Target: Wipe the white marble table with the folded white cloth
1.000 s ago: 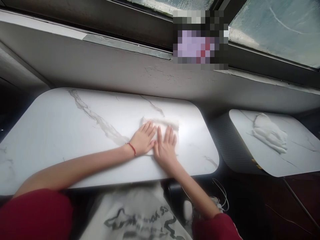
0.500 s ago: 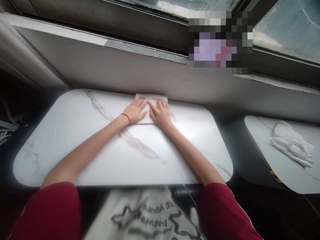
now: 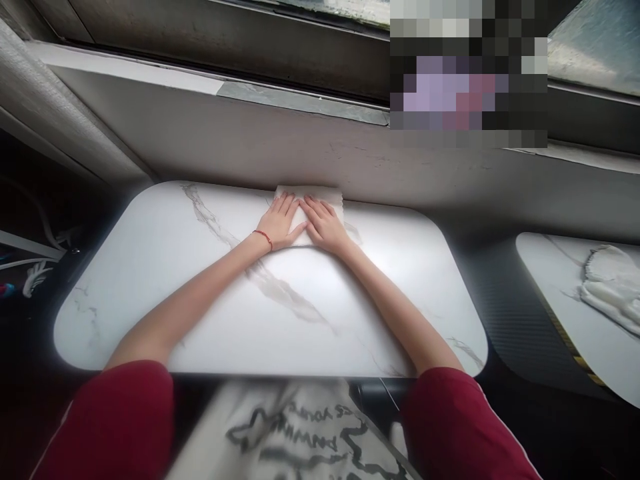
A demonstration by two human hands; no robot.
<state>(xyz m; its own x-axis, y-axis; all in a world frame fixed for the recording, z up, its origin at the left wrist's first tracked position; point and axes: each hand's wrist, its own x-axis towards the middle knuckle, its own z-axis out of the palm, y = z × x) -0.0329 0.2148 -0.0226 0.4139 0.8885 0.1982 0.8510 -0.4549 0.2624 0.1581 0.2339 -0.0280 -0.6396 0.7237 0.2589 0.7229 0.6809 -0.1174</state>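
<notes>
A folded white cloth [image 3: 326, 194] lies flat at the far edge of a white marble-patterned tabletop [image 3: 210, 320], close to the wall. Both of my hands rest on it, side by side. My left hand [image 3: 281, 220], with a red bracelet at the wrist, lies palm down, its fingers stretched forward and the thumb out towards the other hand. To its right, my right hand [image 3: 324, 223] is also flat with fingers extended. The cloth's scalloped right edge shows beyond the right hand; part of the cloth is hidden beneath both palms.
A second marble-patterned table [image 3: 545, 267] stands at the right, with a crumpled white cloth [image 3: 615, 283] on it. Behind the tabletop runs a low wall [image 3: 240, 147] with a ledge and windows above. White cables [image 3: 37, 273] hang at the left. A blurred patch covers the upper right.
The right hand's fingers have straightened and now lie flat beside the left hand's on the cloth. The view has shifted, so the tables appear farther right.
</notes>
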